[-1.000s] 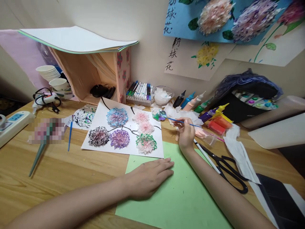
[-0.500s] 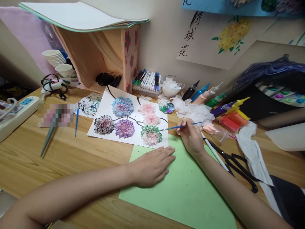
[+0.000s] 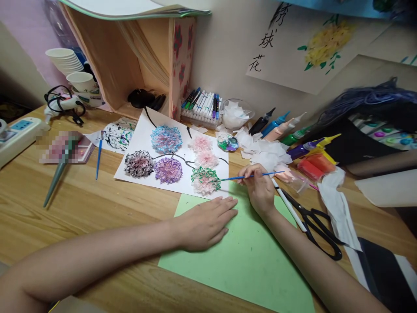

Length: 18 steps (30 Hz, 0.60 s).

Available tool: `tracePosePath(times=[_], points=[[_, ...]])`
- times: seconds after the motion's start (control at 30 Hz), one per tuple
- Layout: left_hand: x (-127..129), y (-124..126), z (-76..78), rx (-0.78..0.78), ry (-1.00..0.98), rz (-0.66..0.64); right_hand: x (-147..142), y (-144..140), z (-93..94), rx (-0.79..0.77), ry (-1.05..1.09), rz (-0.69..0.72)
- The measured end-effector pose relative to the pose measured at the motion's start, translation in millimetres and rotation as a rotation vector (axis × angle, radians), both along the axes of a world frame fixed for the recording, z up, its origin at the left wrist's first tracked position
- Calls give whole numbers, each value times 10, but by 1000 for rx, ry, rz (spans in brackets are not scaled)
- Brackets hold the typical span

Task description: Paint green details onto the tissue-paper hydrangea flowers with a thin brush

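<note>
My right hand [image 3: 260,189] grips a thin blue paintbrush [image 3: 246,176], its tip at the right edge of a paper flower [image 3: 205,181] that is part green, part pale pink. That flower sits on a white sheet [image 3: 176,184] with drawn black branches. Several other ruffled flowers are on the same sheet: a blue one [image 3: 166,139], a black one [image 3: 139,164], a purple one [image 3: 168,170] and pink ones [image 3: 207,158]. Flat, fingers stretched, my left hand [image 3: 205,224] lies on green paper [image 3: 241,269], fingertips near the white sheet's lower edge.
A small paint palette [image 3: 227,142] touches the sheet's right side. Behind it are a glass bowl [image 3: 237,115], paint bottles [image 3: 276,126] and white paper scraps [image 3: 263,152]. Black scissors [image 3: 312,217] lie right of my forearm. Another blue brush [image 3: 98,156] rests at left.
The view has shifted slightly, so most things sit a little lower or further left. The brush in my right hand has tilted flatter, its tip still by the green flower. My left hand stays flat.
</note>
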State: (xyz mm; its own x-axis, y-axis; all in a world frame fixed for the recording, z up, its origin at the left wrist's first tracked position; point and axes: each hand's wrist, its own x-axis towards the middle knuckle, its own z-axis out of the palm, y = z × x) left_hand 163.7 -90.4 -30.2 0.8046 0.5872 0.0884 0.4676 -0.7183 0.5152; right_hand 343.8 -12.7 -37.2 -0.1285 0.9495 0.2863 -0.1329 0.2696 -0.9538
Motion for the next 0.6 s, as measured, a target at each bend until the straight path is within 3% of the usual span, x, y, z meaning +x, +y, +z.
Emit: tracePosePath(times=[0.47,0.6], points=[[1,2,-5,7,16,-3,15,6,2,-9,139,-54],[1,4,-10,17,14,-9,7,4,7,-44,130,-7]])
